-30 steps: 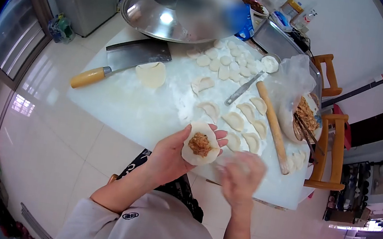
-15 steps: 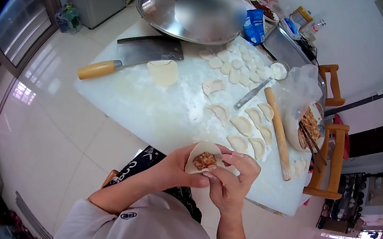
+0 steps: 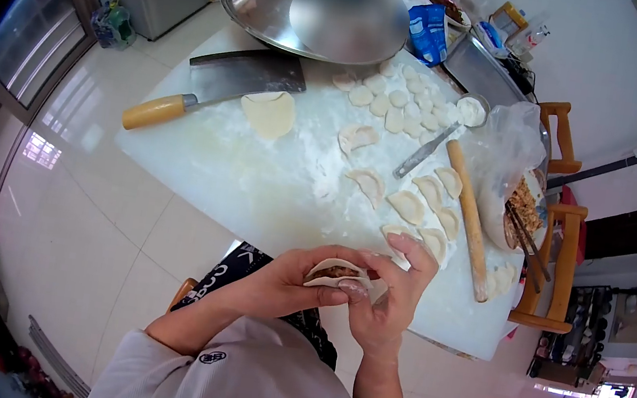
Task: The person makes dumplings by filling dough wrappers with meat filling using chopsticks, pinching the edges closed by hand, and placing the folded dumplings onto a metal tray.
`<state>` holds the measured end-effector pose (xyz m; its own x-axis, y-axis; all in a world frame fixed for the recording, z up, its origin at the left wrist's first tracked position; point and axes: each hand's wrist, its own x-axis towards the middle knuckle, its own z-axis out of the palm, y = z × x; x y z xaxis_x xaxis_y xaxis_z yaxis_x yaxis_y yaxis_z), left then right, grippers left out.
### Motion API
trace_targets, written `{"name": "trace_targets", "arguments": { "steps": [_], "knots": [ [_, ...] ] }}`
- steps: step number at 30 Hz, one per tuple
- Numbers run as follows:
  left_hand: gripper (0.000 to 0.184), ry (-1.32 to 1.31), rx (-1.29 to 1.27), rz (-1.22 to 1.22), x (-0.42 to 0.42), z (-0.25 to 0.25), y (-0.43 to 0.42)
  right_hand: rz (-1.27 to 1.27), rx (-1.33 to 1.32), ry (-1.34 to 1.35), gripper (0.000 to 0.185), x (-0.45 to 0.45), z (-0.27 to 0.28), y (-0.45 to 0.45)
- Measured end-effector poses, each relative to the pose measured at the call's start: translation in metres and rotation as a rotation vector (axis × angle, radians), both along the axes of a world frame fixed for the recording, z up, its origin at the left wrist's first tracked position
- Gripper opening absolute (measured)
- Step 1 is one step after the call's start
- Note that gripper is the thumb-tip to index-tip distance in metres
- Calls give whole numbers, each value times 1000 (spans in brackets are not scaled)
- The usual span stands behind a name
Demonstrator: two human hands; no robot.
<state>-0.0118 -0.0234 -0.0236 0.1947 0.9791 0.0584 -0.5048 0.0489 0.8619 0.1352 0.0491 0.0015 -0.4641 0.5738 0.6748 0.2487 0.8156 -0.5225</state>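
Observation:
A half-folded dumpling point(image 3: 334, 273) with brown filling showing at its opening is held between both hands over the front edge of the board. My left hand point(image 3: 287, 280) cups it from the left, thumb along the lower side. My right hand point(image 3: 390, 295) pinches the dumpling's right end between thumb and fingers. Beyond the hands, folded dumplings point(image 3: 405, 206) lie on the floury white board point(image 3: 216, 176). A flat dough wrapper point(image 3: 268, 114) rests beside the cleaver point(image 3: 246, 75), and several small dough pieces point(image 3: 396, 112) sit farther back.
A rolling pin point(image 3: 466, 220) lies along the right side, near a bowl of filling point(image 3: 525, 208) with chopsticks point(image 3: 526, 236). A flat-handled tool point(image 3: 427, 151) points toward a flour cup point(image 3: 472, 111). The large metal lid point(image 3: 256, 3) stands at the back. Wooden chairs point(image 3: 561, 266) are at right.
The wrapper was open with its filling exposed; its edges are now drawn together into a narrow opening. My right hand's fingers have closed in on its right end. The view has shifted slightly.

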Motion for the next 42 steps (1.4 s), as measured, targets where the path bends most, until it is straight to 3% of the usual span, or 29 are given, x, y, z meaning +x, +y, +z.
{"name": "trace_targets", "arguments": {
  "steps": [8,17,20,22,25,28,42],
  "knots": [
    [50,4,31,41,2,9,6,91,15,-10,26,3,-2,6],
    [43,-32,-94,103,4,1,4,38,-51,25,23,1,-3,1],
    [42,-57,-34,200,4,4,4,-50,-220,185,23,-2,0,-7],
    [43,-214,42,277,3,5,6,-1,-288,316,27,7,-12,-4],
    [45,-215,76,303,3,3,5,56,-328,187,30,10,-18,-3],
    [46,-229,78,276,4,4,4,76,-424,260,31,4,-16,-8],
    [46,-210,77,295,17,7,6,-11,-300,262,25,0,-17,-12]
  ]
}}
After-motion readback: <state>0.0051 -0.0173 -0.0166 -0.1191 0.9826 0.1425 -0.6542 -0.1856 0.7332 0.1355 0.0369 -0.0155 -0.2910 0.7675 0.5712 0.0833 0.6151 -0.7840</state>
